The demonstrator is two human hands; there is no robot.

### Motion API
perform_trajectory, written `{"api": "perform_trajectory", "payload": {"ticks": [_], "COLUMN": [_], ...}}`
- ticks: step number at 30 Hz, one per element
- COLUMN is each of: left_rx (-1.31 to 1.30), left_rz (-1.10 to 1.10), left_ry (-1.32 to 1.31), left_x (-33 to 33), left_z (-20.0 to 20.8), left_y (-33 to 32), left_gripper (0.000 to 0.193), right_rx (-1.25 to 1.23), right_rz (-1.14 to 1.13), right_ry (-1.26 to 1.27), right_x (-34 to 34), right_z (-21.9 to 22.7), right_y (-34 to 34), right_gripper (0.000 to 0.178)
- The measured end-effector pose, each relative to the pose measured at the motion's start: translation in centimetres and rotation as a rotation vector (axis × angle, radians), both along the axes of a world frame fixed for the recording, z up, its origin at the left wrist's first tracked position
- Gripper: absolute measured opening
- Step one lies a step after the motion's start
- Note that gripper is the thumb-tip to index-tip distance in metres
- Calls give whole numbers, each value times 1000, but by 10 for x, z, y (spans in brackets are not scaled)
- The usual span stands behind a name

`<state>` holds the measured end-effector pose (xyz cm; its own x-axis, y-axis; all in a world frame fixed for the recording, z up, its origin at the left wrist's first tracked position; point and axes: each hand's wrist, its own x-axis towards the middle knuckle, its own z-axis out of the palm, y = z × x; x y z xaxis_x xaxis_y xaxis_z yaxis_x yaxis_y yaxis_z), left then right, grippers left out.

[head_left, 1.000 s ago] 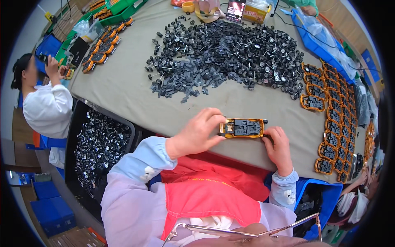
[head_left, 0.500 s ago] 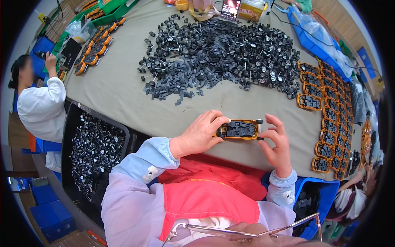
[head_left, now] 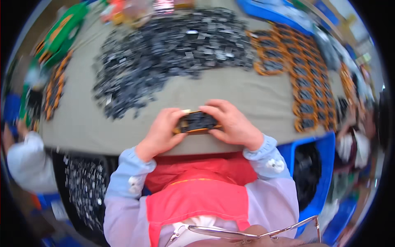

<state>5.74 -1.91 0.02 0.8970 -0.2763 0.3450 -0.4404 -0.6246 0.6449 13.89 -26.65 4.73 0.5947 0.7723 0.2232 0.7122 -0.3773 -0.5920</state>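
At the near side of the desk (head_left: 224,88), just beyond the red apron (head_left: 197,201) and between both hands: an orange toy car body (head_left: 199,121), black inside facing up. Long axis roughly left to right, crosswise to the person, with only a slight slant, right end a touch farther out. At the left end, the left hand (head_left: 161,131), partly closed in a wide pinch, thumb at the near side and fingertips at the far corner, with hold of that end. At the right end, the right hand (head_left: 235,125), likewise half closed, thumb against the near side, fingers along the far long side and reaching in toward the middle. Neither hand nearer: both touching, one to each end, with more of the body under the right. Hard to judge through the blur: firmness of either grip, shape of the covered right end, contact with the desk or a slight lift above it. Beyond, well apart from both hands, a broad pile of small black parts (head_left: 181,43). Off to the right, rows of similar orange-and-black car bodies (head_left: 304,78).
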Motion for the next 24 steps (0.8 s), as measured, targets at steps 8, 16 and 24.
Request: {"api": "perform_trajectory", "payload": {"ticks": [8,16,24], "left_rx": [15,-67,-12], "left_rz": [104,151,213], "left_ry": [63,219,167], "left_x": [-20,-9,-17], "left_z": [-8,-15,-8], "left_y": [8,9,-6], "left_gripper": [68,70,69], "right_rx": [388,-676,-896], "right_rz": [-1228,-1303,-1155], "right_ry": [-134,10,-141], "right_x": [-84,-132,-106], "right_z": [2,-139,-154], "right_y": [-247,-464,-471], "right_gripper": [13,28,13]}}
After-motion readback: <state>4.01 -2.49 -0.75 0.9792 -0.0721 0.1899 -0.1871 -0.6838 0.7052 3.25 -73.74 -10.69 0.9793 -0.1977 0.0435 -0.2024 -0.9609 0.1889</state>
